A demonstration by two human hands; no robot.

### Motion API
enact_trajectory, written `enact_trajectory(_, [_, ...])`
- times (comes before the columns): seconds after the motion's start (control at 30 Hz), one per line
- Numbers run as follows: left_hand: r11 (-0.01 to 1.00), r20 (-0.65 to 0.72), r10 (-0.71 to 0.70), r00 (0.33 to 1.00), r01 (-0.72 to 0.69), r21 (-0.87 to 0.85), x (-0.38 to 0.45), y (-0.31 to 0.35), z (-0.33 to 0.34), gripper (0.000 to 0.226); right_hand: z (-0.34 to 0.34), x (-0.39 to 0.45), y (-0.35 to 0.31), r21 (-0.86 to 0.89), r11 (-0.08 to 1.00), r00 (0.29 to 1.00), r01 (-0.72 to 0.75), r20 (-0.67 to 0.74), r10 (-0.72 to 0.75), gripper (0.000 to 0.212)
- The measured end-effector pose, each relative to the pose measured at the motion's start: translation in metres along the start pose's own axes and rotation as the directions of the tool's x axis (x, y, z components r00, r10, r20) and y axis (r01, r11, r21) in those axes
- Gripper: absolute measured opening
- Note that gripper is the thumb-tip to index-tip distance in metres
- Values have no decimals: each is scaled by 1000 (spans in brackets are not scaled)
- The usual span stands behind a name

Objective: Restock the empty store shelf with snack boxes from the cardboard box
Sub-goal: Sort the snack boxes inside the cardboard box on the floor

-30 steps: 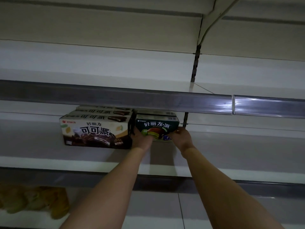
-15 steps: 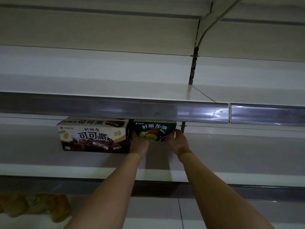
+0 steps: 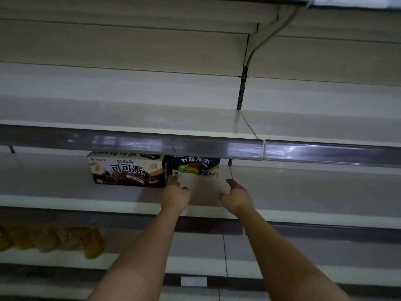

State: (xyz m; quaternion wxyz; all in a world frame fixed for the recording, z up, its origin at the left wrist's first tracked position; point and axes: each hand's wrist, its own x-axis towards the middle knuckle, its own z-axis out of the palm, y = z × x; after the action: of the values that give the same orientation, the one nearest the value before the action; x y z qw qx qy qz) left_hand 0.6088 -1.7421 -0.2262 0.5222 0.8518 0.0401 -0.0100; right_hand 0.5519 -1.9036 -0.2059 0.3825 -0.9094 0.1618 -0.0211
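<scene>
Head view: green snack box [image 3: 195, 167] sat at the back of the middle shelf [image 3: 303, 187], touching the brown cocoa-pie box [image 3: 128, 170]. Left hand [image 3: 175, 195] and right hand [image 3: 236, 196] hovered just before it, fingers loose, apparently holding nothing; blur hid contact. Placement looked done. Next: fetching another from the cardboard box, unseen here.

A pale store shelf [image 3: 303, 192] carries two snack boxes pushed toward its back: a brown-and-cream box [image 3: 128, 170] on the left and a dark green box [image 3: 195, 167] touching its right side, both with fronts facing out. Their tops are cut off by the grey front strip [image 3: 152, 144] of the shelf above. On the lower shelf [image 3: 152, 260], yellow packets [image 3: 50, 240] lie at the left
</scene>
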Motion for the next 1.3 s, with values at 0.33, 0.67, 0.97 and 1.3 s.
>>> enact_trajectory(0.33, [984,11,121,993,-121,129,-77,-4,1,36,-15,-87,18,-47,999,996,-15,-84,11,50])
enact_trajectory(0.67, [966,202,172,964,-206,159,-144,-43,-3,30,1,-191,45,17,986,978,-163,-126,164,52])
enact_trajectory(0.97, [935,440,201,875,-305,180,-234,-75,15,31,16,-297,89,20,928,912,-371,-180,368,51])
enact_trajectory(1.3, [902,686,198,700,-404,152,-379,-79,71,31,-3,-453,164,207,816,753,-540,-314,578,48])
